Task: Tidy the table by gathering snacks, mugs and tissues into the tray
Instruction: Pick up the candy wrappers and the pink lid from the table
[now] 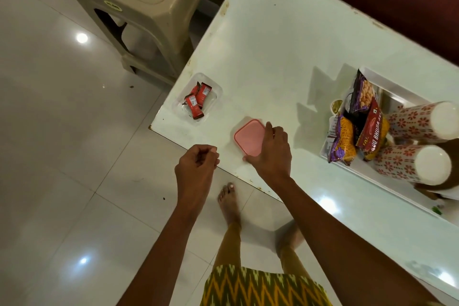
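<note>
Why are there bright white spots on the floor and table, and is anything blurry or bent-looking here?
Head view: the spots are ceiling lights reflected in the glossy floor and table; the snack packets cast sharp shadows leftward across the table; one foot is blurred; the wide lens stretches and tilts things near the borders.

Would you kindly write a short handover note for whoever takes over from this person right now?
Left hand: curled, holding nothing, just off the table edge.
Right hand: grips the pink-lidded box on the table near that edge.
Done: snack packets and two mugs are in the tray.
Left: the pink-lidded box and the clear dish of red sweets at the table's corner, both outside the tray. No tissues in view.
</note>
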